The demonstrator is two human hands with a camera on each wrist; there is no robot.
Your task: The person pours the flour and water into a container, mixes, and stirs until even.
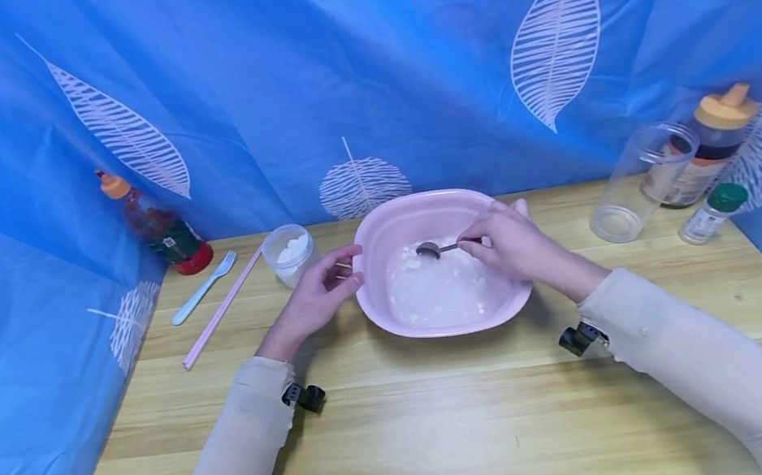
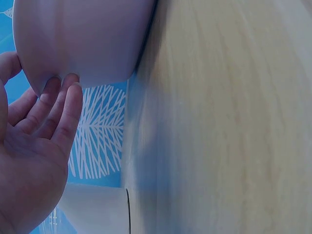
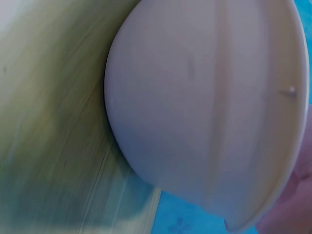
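A pink plastic basin point(image 1: 450, 330) stands on the table with a whitish, patchy substance point(image 1: 437, 295) in its bottom. My left hand point(image 1: 316, 296) holds the basin's left rim. In the left wrist view, its fingertips point(image 2: 73, 90) touch the outer wall below the rim. My right hand point(image 1: 510, 239) pinches the handle of a dark metal spoon point(image 1: 429, 250) over the right side of the basin. The spoon's bowl is low inside, above or in the white substance; I cannot tell which. In the right wrist view, the basin's outside point(image 3: 190, 107) hides most of that hand.
Left of the basin are a clear tub point(image 1: 289, 255) with white contents, a pink straw point(image 1: 223, 309), a pale blue fork point(image 1: 205, 287) and a red sauce bottle point(image 1: 165, 229). At right stand a clear cup point(image 1: 628, 188), a dark sauce bottle point(image 1: 704, 148) and a green-capped jar point(image 1: 713, 212).
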